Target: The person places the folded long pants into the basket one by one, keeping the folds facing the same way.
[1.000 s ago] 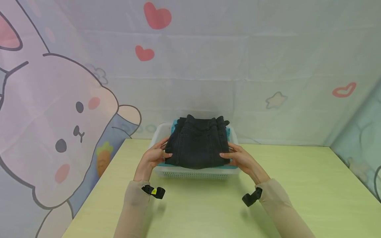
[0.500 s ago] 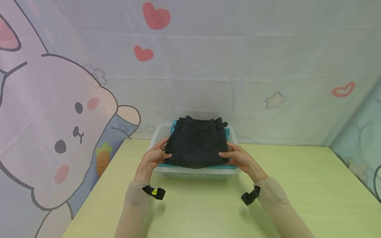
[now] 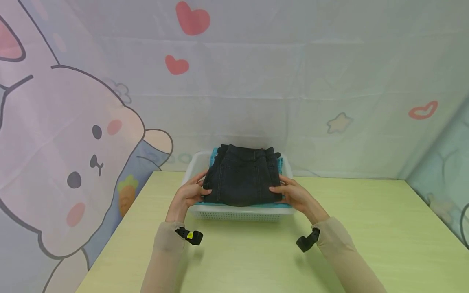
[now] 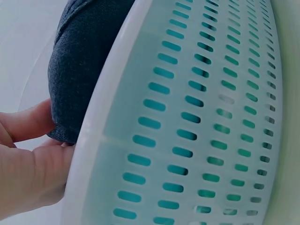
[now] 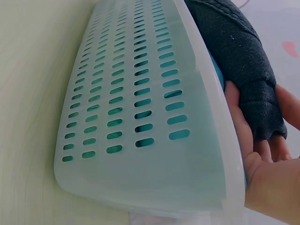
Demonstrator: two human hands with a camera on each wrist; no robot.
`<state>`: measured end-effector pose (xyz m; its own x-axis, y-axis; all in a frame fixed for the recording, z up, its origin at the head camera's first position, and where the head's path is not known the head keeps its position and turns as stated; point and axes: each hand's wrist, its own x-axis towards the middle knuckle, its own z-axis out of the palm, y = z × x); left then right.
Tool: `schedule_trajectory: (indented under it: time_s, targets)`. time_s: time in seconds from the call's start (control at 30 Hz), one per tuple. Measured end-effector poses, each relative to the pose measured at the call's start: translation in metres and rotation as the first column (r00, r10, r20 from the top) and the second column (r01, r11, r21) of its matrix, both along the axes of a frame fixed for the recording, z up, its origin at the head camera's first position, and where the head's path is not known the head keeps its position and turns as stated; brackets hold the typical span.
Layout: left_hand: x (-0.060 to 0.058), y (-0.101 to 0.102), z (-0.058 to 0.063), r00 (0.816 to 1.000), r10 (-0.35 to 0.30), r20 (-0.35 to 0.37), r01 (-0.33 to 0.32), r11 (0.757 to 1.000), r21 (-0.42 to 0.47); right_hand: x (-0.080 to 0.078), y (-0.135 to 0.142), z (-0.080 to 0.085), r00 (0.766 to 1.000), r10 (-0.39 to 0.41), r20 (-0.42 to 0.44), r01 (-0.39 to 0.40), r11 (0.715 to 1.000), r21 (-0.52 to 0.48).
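Folded dark denim jeans [image 3: 239,177] lie over a white perforated plastic basket [image 3: 238,213] in the head view. My left hand [image 3: 189,194] grips their left edge, thumb on top and fingers beneath. On the opposite edge my right hand [image 3: 296,195] holds them the same way. Light blue cloth [image 3: 280,163] shows under the jeans inside the basket. In the right wrist view, the fingers [image 5: 241,122] lie between the jeans' rolled edge and the basket rim. The left wrist view has the thumb [image 4: 28,123] against the denim, right beside the rim.
The basket stands at the back of a pale yellow-green table [image 3: 366,228], close to a cloth backdrop [image 3: 234,81] printed with a rabbit and hearts. A black cable [image 3: 463,226] hangs at the far right. Each wrist wears a small black camera [image 3: 307,241].
The far waistband edge of the jeans has sunk slightly toward the basket. Both hands keep their grip and barely move; the basket stays in place.
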<state>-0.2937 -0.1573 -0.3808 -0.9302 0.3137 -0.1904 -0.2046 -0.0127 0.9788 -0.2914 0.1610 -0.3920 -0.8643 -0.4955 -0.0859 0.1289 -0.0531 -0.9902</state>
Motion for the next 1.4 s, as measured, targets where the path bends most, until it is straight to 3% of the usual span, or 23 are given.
schedule_trajectory:
  time_s: [0.47,1.0,1.1,1.27,1.4]
  targets:
    - [-0.001,-0.002,-0.005,1.0,-0.021,-0.005,0.021,1.0,0.003,0.004,0.001,0.003,1.0,-0.012,0.021,0.011,0.999,0.042]
    - [0.001,-0.002,-0.006,1.0,0.0,0.011,0.0,1.0,0.025,0.01,-0.002,0.005,0.998,-0.068,0.02,0.064,0.989,0.13]
    - [0.002,-0.002,-0.006,1.0,0.014,0.018,-0.014,0.999,0.033,0.011,0.0,0.005,0.996,-0.087,0.0,0.086,0.982,0.166]
    - [0.004,-0.003,-0.004,0.997,0.082,-0.001,-0.082,0.996,-0.019,0.012,0.001,0.002,0.993,-0.114,-0.04,0.12,0.965,0.232]
    - [0.007,-0.003,-0.003,0.995,0.095,-0.029,-0.096,0.993,-0.061,0.013,0.001,0.002,0.989,-0.136,-0.061,0.147,0.952,0.267]
